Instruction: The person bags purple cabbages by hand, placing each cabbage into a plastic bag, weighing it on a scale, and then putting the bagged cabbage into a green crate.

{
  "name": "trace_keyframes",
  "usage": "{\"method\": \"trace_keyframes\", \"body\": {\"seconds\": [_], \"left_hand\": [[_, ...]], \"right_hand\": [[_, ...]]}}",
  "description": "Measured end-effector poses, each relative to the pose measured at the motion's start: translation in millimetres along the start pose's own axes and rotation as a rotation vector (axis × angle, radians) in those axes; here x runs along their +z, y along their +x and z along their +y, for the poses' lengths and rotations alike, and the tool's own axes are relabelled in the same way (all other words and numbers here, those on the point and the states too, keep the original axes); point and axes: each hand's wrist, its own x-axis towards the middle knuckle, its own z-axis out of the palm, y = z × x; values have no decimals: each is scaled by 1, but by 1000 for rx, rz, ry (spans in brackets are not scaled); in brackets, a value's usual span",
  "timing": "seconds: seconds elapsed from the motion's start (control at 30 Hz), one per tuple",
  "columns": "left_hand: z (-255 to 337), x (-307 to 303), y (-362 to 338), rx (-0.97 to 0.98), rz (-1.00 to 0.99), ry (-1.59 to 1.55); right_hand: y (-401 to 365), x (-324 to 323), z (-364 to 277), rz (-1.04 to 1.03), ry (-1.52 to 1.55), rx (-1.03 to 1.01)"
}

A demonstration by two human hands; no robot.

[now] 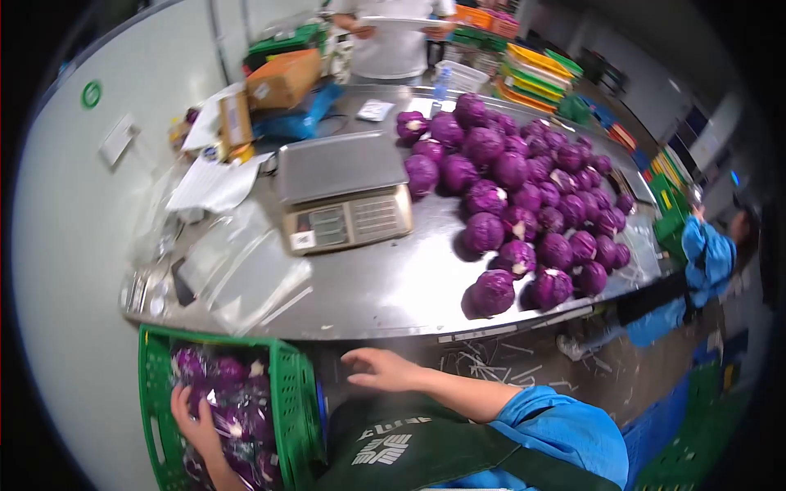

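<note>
My left hand (196,424) reaches into a green plastic crate (286,409) at the lower left. Its fingers are spread over red cabbages in clear plastic bags (237,401), and no firm grip on one shows. My right hand (383,371) is held in the air between the crate and the table edge, fingers stretched out, holding nothing. A large pile of loose red cabbages (509,170) lies on the right side of the steel table (393,286). Left of the pile stands a weighing scale (348,188) with a bare pan.
Clear plastic bags (246,270) lie on the table's left side, near papers (217,184) and a cardboard box (282,79). A person (389,41) stands behind the table holding a tray. Another person in blue (708,250) is at the right, near stacked crates (536,74).
</note>
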Motion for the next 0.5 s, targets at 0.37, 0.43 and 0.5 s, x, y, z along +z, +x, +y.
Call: {"method": "trace_keyframes", "body": {"seconds": [0.37, 0.43, 0.5], "left_hand": [[78, 280, 159, 4, -827, 323], [38, 323, 152, -42, -747, 686], [41, 335, 132, -191, -698, 719]], "right_hand": [[-70, -299, 118, 1263, -504, 228], [-48, -329, 150, 1173, -620, 378], [-31, -310, 144, 1154, -784, 361]]}}
